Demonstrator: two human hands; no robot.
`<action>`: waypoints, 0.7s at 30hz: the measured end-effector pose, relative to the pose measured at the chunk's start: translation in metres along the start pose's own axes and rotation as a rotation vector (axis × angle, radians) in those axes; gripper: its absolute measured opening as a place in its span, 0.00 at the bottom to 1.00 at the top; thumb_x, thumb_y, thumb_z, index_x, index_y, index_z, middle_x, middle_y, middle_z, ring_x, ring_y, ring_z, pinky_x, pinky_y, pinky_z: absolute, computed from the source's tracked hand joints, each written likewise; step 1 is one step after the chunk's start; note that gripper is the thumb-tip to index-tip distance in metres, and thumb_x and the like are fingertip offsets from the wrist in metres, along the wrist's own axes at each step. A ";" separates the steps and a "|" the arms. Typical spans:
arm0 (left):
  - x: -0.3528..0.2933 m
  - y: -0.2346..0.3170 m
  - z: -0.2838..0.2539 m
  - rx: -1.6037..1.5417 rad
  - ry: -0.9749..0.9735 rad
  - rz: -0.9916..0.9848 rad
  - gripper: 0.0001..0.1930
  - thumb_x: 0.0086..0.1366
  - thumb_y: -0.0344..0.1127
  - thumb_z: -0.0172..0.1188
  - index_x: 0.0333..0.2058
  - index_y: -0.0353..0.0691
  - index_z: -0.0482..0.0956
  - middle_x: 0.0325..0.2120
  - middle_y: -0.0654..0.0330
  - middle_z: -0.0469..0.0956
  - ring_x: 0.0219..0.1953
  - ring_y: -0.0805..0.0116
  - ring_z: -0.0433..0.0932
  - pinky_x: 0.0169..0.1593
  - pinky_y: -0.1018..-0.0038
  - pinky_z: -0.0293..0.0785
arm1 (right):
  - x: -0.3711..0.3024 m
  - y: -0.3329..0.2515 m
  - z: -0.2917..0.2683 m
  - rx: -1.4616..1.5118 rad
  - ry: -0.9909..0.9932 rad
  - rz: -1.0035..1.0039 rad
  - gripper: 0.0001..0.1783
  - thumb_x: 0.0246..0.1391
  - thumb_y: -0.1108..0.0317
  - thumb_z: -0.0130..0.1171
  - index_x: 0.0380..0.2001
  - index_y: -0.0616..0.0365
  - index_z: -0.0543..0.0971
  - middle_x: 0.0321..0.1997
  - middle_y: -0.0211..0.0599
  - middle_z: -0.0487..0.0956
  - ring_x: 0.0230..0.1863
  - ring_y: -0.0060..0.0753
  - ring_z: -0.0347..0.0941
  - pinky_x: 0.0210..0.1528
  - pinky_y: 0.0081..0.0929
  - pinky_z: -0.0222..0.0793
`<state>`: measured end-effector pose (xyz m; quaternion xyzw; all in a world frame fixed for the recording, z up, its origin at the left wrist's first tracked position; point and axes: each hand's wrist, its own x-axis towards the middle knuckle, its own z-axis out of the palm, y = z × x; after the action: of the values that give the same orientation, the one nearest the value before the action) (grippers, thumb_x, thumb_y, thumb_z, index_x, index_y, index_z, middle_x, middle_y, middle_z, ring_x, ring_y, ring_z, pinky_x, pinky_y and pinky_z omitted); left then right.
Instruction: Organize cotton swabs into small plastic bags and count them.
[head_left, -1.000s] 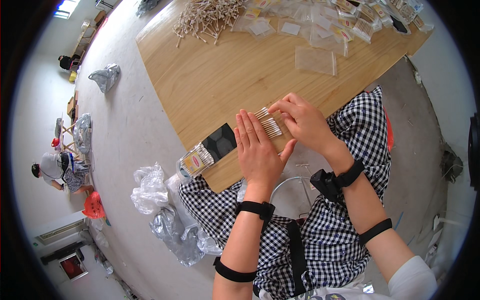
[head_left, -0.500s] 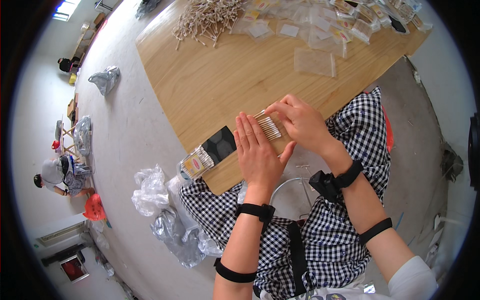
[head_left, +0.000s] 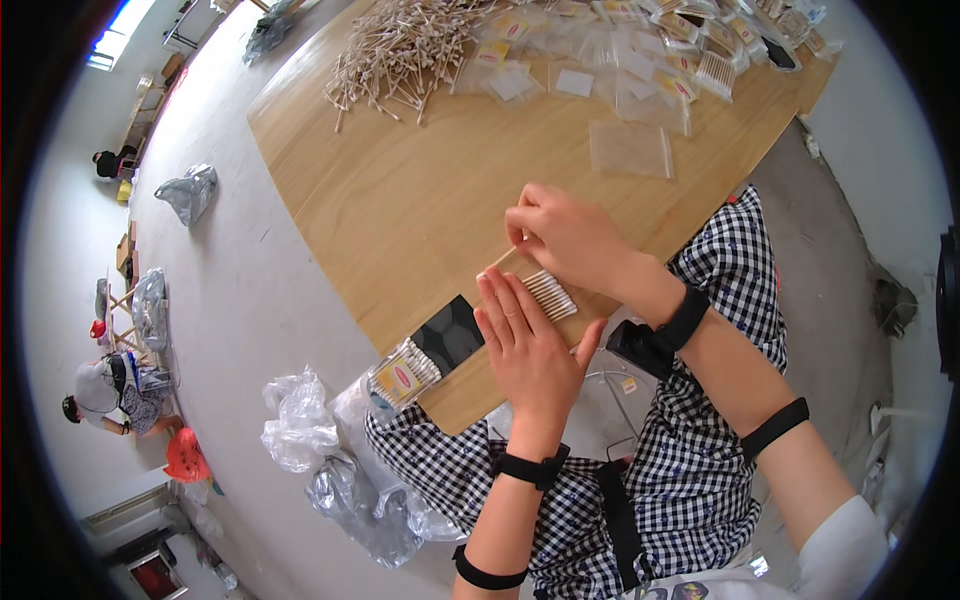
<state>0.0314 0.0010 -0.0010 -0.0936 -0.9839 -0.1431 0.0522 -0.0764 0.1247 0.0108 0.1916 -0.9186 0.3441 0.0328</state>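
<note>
My left hand [head_left: 525, 345] lies flat, fingers stretched and close together, over part of a row of white cotton swabs [head_left: 551, 295] on the wooden table [head_left: 390, 210]. The swabs lie side by side, and their ends show to the right of my fingers. Just beyond the row, my right hand [head_left: 572, 236] is closed in a pinch on a single cotton swab [head_left: 500, 259], which points down-left past my left fingertips. Left of my left hand lies a dark flat piece [head_left: 447, 334]. Beside it, at the table edge, is a pack of cotton swabs [head_left: 404, 375] with a yellow-and-white label.
A loose heap of cotton swabs [head_left: 400, 55] covers the far left of the table. Clear plastic bags [head_left: 632, 150] and filled packs [head_left: 715, 72] lie at the far right. Crumpled plastic [head_left: 300, 420] is on the floor at left. Another person [head_left: 105, 385] sits further left.
My right hand has moved left relative to my left hand, and the pinched swab now shows beyond my left fingertips. My left hand stays flat on the row. The whole view has shifted slightly.
</note>
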 end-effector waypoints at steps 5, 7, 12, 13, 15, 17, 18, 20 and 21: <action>-0.008 -0.003 -0.010 0.038 -0.073 -0.015 0.56 0.60 0.69 0.56 0.66 0.18 0.51 0.70 0.34 0.48 0.74 0.44 0.42 0.74 0.53 0.35 | 0.015 0.017 -0.007 -0.076 0.136 0.085 0.05 0.49 0.70 0.64 0.29 0.54 0.77 0.35 0.35 0.74 0.40 0.42 0.75 0.38 0.39 0.73; -0.016 -0.010 -0.016 0.075 -0.137 -0.048 0.56 0.61 0.69 0.55 0.66 0.18 0.51 0.70 0.34 0.48 0.74 0.44 0.42 0.74 0.52 0.35 | 0.008 0.011 -0.006 -0.010 0.179 0.060 0.06 0.49 0.71 0.64 0.29 0.55 0.76 0.35 0.36 0.74 0.41 0.43 0.74 0.40 0.40 0.72; -0.021 -0.009 -0.016 0.071 -0.165 -0.045 0.57 0.61 0.69 0.55 0.66 0.18 0.49 0.70 0.34 0.48 0.75 0.44 0.42 0.74 0.53 0.33 | -0.026 -0.009 -0.009 0.025 0.110 0.138 0.09 0.48 0.74 0.64 0.31 0.58 0.74 0.37 0.40 0.73 0.43 0.47 0.73 0.43 0.39 0.69; -0.021 -0.010 -0.016 0.063 -0.165 -0.048 0.57 0.60 0.69 0.55 0.66 0.18 0.49 0.70 0.34 0.47 0.75 0.44 0.42 0.74 0.53 0.33 | -0.030 -0.010 -0.009 -0.036 0.157 0.177 0.08 0.48 0.77 0.61 0.32 0.59 0.74 0.37 0.40 0.73 0.42 0.48 0.72 0.43 0.38 0.69; -0.022 -0.010 -0.016 0.056 -0.166 -0.055 0.57 0.60 0.69 0.56 0.66 0.18 0.49 0.70 0.34 0.47 0.75 0.44 0.42 0.74 0.53 0.32 | -0.035 -0.009 -0.014 -0.094 0.201 0.216 0.08 0.48 0.79 0.59 0.32 0.59 0.73 0.36 0.41 0.72 0.42 0.48 0.72 0.43 0.37 0.68; -0.021 -0.011 -0.018 0.059 -0.169 -0.036 0.59 0.60 0.70 0.56 0.67 0.17 0.47 0.70 0.33 0.47 0.75 0.44 0.41 0.74 0.53 0.32 | -0.040 -0.009 -0.026 -0.030 0.369 0.203 0.10 0.44 0.81 0.55 0.32 0.58 0.72 0.34 0.40 0.71 0.41 0.48 0.71 0.44 0.38 0.68; -0.021 -0.011 -0.019 0.060 -0.170 -0.036 0.59 0.60 0.70 0.56 0.67 0.17 0.47 0.70 0.33 0.47 0.75 0.44 0.41 0.74 0.53 0.32 | -0.043 -0.012 -0.029 -0.029 0.369 0.203 0.10 0.44 0.81 0.55 0.32 0.58 0.72 0.34 0.40 0.71 0.41 0.48 0.71 0.44 0.38 0.68; -0.022 -0.013 -0.021 -0.013 -0.170 -0.058 0.54 0.64 0.66 0.54 0.68 0.21 0.45 0.71 0.35 0.45 0.75 0.45 0.39 0.74 0.53 0.32 | -0.052 -0.019 -0.029 0.197 0.331 0.282 0.09 0.50 0.79 0.55 0.36 0.59 0.73 0.37 0.40 0.74 0.45 0.45 0.72 0.48 0.35 0.68; -0.024 -0.017 -0.020 -0.009 -0.173 -0.060 0.54 0.64 0.66 0.54 0.68 0.21 0.45 0.71 0.35 0.45 0.75 0.45 0.39 0.74 0.53 0.32 | -0.055 -0.023 -0.025 0.202 0.329 0.284 0.09 0.50 0.79 0.55 0.36 0.59 0.73 0.37 0.40 0.74 0.45 0.45 0.72 0.48 0.35 0.68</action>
<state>0.0528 -0.0247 0.0109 -0.0761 -0.9864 -0.1405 -0.0380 -0.0187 0.1426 0.0333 0.0044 -0.8796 0.4619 0.1139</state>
